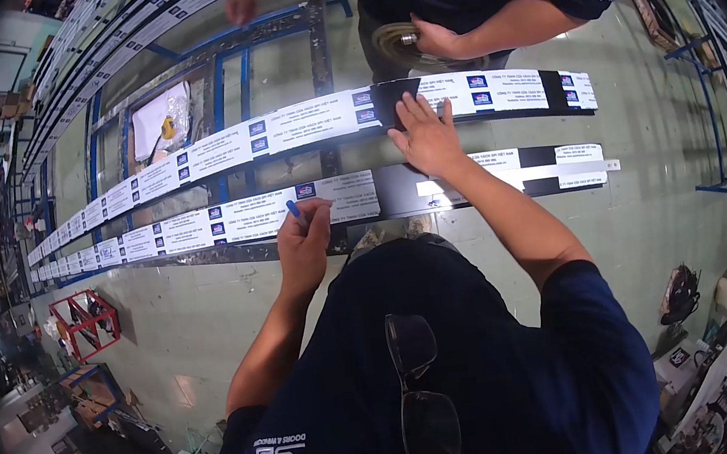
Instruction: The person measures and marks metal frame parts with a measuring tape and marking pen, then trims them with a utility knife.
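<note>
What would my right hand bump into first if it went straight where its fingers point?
Your right hand would probably meet the other person's trousers or coil first; which is nearer, I can't tell.

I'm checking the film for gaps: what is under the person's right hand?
The far long bar, with printed white film and a dark patch showing around the fingers. The surface directly beneath the right hand is hidden.

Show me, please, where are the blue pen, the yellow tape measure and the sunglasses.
Blue pen (293, 208), head view: its exposed upper end.
Yellow tape measure (169, 127), head view: its case.
Sunglasses (432, 429), head view: the lower lens.
</note>
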`<control>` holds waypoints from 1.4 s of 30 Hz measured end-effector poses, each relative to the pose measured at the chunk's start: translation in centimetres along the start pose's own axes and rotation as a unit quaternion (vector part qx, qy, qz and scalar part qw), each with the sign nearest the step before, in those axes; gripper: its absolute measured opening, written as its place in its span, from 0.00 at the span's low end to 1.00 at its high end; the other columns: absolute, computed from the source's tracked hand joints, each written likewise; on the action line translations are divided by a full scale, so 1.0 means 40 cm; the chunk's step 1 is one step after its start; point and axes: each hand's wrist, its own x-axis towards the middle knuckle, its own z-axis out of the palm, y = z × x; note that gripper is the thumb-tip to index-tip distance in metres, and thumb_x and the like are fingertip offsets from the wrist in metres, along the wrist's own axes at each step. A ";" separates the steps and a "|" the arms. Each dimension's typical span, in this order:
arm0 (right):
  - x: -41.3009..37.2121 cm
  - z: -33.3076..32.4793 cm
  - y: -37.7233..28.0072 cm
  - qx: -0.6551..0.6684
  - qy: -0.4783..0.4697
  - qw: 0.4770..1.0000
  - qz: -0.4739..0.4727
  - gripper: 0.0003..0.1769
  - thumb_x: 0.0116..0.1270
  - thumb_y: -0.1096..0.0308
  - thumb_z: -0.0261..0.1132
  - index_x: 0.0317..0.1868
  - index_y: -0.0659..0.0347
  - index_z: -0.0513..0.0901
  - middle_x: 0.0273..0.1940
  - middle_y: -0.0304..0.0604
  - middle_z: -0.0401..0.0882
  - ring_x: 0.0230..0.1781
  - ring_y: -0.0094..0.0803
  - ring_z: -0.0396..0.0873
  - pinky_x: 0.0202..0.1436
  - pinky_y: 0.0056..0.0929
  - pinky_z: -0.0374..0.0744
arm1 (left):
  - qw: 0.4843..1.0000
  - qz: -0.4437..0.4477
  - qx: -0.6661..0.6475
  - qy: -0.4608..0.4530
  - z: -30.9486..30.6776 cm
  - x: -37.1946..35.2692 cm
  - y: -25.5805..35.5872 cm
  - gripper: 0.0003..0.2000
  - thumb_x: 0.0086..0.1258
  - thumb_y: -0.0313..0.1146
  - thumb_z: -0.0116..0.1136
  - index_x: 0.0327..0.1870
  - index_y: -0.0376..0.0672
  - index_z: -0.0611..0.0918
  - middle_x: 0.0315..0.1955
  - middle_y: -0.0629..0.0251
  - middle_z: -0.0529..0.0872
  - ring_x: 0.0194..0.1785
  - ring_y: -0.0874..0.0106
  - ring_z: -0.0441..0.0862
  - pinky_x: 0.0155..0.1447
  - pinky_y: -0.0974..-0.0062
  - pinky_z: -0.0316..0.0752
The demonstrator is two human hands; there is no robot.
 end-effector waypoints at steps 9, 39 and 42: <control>0.069 0.059 -0.147 -0.106 0.132 0.981 -0.097 0.39 0.75 0.41 0.55 0.79 0.51 0.64 0.81 0.41 0.57 0.84 0.46 0.47 0.78 0.76 0.39 | 0.999 0.006 -0.001 0.042 -0.139 -0.051 -0.092 0.05 0.80 0.30 0.56 0.47 0.39 0.82 0.26 0.77 0.75 0.26 0.86 0.68 0.30 0.85 0.61; -0.020 0.106 -0.200 -0.159 0.079 0.984 0.025 0.38 0.77 0.43 0.50 0.82 0.49 0.58 0.84 0.35 0.51 0.86 0.46 0.43 0.77 0.79 0.34 | 0.997 -0.024 -0.064 -0.043 -0.347 0.057 -0.117 0.06 0.80 0.27 0.55 0.52 0.39 0.80 0.26 0.78 0.73 0.25 0.87 0.66 0.29 0.85 0.59; -0.044 0.079 -0.188 -0.161 0.067 0.982 0.079 0.36 0.77 0.45 0.52 0.81 0.48 0.60 0.82 0.36 0.56 0.85 0.47 0.45 0.79 0.77 0.36 | 0.996 0.037 0.013 -0.085 -0.304 0.076 -0.094 0.08 0.78 0.27 0.57 0.54 0.40 0.80 0.25 0.78 0.73 0.25 0.87 0.65 0.28 0.84 0.59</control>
